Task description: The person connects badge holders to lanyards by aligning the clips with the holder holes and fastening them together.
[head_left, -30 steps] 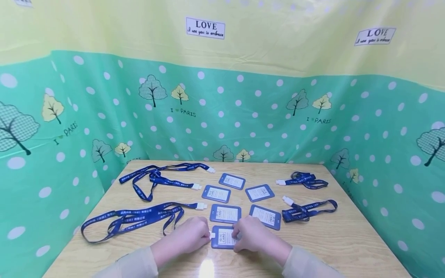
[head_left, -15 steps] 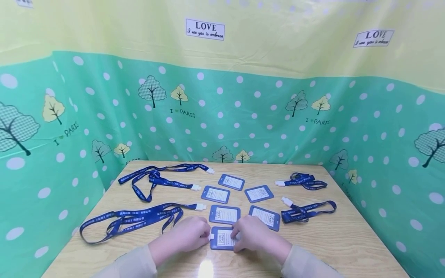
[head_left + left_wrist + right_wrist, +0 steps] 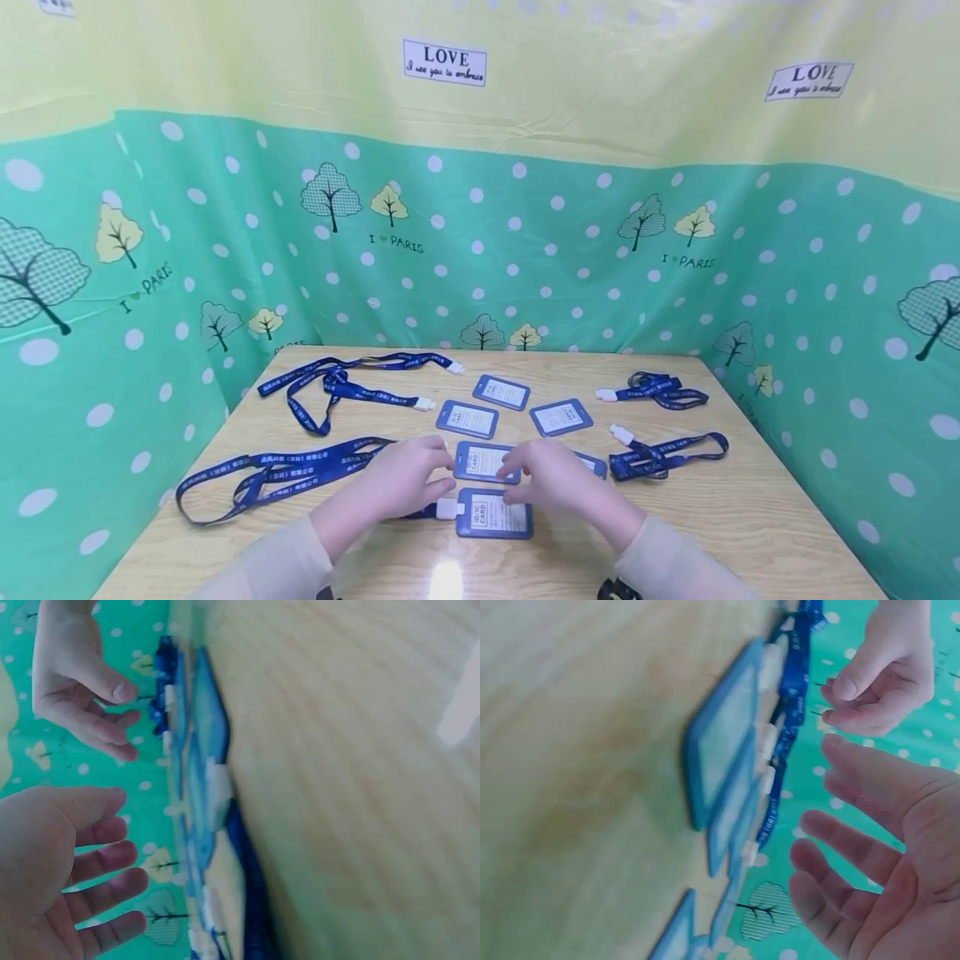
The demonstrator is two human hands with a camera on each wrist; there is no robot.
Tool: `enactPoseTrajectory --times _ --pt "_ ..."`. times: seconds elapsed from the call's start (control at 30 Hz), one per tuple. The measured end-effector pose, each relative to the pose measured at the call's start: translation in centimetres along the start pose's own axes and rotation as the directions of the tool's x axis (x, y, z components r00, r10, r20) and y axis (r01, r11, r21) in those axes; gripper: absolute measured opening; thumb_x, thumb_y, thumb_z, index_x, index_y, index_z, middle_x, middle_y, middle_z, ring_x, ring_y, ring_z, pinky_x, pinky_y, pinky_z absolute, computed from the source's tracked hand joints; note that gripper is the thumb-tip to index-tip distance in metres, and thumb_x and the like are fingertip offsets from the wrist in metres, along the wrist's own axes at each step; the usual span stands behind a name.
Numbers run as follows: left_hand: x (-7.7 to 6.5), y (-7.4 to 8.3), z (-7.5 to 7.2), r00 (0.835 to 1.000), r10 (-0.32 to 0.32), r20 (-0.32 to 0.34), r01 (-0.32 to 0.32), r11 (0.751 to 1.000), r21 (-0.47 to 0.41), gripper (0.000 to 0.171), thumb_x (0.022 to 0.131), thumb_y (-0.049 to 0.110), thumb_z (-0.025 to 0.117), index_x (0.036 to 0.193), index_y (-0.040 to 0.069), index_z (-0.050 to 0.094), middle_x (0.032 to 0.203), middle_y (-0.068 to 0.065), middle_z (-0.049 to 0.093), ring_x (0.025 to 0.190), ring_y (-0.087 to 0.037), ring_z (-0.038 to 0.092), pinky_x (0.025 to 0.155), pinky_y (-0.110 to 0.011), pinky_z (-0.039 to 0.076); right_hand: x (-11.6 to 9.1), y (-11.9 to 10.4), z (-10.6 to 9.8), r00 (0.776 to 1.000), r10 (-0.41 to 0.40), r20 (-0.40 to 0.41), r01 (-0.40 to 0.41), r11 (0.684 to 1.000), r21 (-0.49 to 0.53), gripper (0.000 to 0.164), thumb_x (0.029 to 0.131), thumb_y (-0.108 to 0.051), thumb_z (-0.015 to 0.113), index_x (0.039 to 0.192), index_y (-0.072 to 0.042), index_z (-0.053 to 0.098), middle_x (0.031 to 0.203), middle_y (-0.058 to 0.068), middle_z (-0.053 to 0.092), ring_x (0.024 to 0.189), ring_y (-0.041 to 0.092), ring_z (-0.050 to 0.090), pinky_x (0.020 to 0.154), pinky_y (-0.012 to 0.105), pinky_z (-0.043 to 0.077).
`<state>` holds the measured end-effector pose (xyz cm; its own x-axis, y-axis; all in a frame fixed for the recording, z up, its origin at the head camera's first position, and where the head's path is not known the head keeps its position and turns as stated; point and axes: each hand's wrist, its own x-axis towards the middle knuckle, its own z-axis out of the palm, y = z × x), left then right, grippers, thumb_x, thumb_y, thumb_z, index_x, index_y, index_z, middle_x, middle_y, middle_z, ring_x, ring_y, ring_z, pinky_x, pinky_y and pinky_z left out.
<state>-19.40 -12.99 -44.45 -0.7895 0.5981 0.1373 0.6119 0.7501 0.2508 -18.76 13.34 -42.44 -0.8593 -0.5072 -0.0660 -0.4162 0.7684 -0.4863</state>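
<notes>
The nearest blue ID card holder [image 3: 495, 514] lies flat on the table, and a white lanyard clip [image 3: 448, 508] sits at its left end. A dark blue strap [image 3: 422, 512] runs left from that clip, partly hidden under my left hand [image 3: 405, 482]. That hand is raised over the clip, fingers relaxed and nothing in them. Over the holder's right side my right hand [image 3: 557, 479] is raised too, its loose fingers holding nothing. In the left wrist view, both the left hand [image 3: 67, 862] and the right hand [image 3: 82, 682] show spread fingers above the holders.
Behind lie several more card holders [image 3: 467, 418], one [image 3: 592, 463] partly covered by my right hand. Blue lanyards with white clips are spread on the left [image 3: 288, 471] and folded on the right [image 3: 667, 454] of the wooden table [image 3: 720, 533]. A printed curtain [image 3: 517, 250] encloses it.
Both hands have let go of the nearest card holder and its clip and lifted up and away from the table. The clip and strap now show uncovered beside the holder.
</notes>
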Motion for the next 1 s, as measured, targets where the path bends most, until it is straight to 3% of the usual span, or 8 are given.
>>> enactPoseTrajectory --times 0.27,0.43,0.53,0.7,0.9,1.0 --pt "0.4 0.2 -2.1 0.994 -0.039 -0.1 0.037 0.999 -0.018 0.028 0.094 0.043 0.072 0.11 0.021 0.077 0.113 0.003 0.07 0.105 -0.016 0.067 0.088 -0.037 0.058 0.4 0.0 -1.8 0.979 -0.12 -0.164 0.126 0.992 0.028 0.029 0.089 -0.027 0.081 0.116 -0.021 0.077 0.123 -0.004 0.071 0.115 0.019 0.065 0.093 0.043 0.057" --pt "0.7 0.5 -3.1 0.987 -0.078 -0.143 0.073 0.997 -0.036 0.028 0.095 0.043 0.071 0.113 0.023 0.077 0.12 0.001 0.069 0.114 -0.019 0.064 0.095 -0.042 0.056 0.5 -0.1 -2.7 0.939 -0.179 -0.292 0.202 0.978 0.053 0.027 0.089 -0.022 0.081 0.116 -0.019 0.077 0.121 -0.005 0.071 0.109 0.016 0.066 0.085 0.038 0.059" --pt "1.0 0.6 -3.6 0.98 -0.083 -0.18 0.078 0.996 -0.034 0.026 0.095 0.043 0.072 0.113 0.025 0.077 0.119 0.002 0.068 0.113 -0.017 0.063 0.093 -0.039 0.056 0.5 -0.3 -3.2 0.907 -0.21 -0.365 0.242 0.969 0.045 0.027 0.089 -0.02 0.081 0.116 -0.019 0.077 0.12 -0.004 0.072 0.106 0.016 0.066 0.082 0.037 0.06" --pt "1.4 0.7 -4.4 0.966 -0.074 -0.246 0.064 0.997 -0.049 0.027 0.094 0.04 0.074 0.115 0.023 0.076 0.116 0.005 0.068 0.109 -0.015 0.064 0.09 -0.035 0.057 0.7 -0.4 -4.0 0.875 -0.208 -0.438 0.274 0.957 0.091 0.031 0.089 -0.019 0.081 0.119 -0.017 0.075 0.127 0.0 0.069 0.106 0.018 0.067 0.083 0.036 0.06" --pt "2.0 0.6 -5.2 0.948 -0.066 -0.31 0.047 0.996 -0.07 0.042 0.093 0.035 0.076 0.13 0.016 0.068 0.129 -0.001 0.065 0.121 -0.024 0.061 0.099 -0.044 0.054 1.3 -0.1 -4.6 0.865 -0.187 -0.466 0.31 0.929 0.203 0.039 0.092 -0.02 0.078 0.13 -0.014 0.069 0.132 0.003 0.066 0.108 0.019 0.064 0.085 0.039 0.06" --pt "2.3 0.4 -5.4 0.938 -0.053 -0.342 0.027 0.996 -0.081 0.045 0.092 0.032 0.078 0.132 0.013 0.066 0.131 -0.001 0.062 0.123 -0.024 0.06 0.101 -0.044 0.053 1.6 0.1 -4.8 0.867 -0.158 -0.472 0.313 0.91 0.27 0.045 0.093 -0.022 0.077 0.137 -0.016 0.065 0.136 0.002 0.064 0.111 0.021 0.065 0.087 0.04 0.06"
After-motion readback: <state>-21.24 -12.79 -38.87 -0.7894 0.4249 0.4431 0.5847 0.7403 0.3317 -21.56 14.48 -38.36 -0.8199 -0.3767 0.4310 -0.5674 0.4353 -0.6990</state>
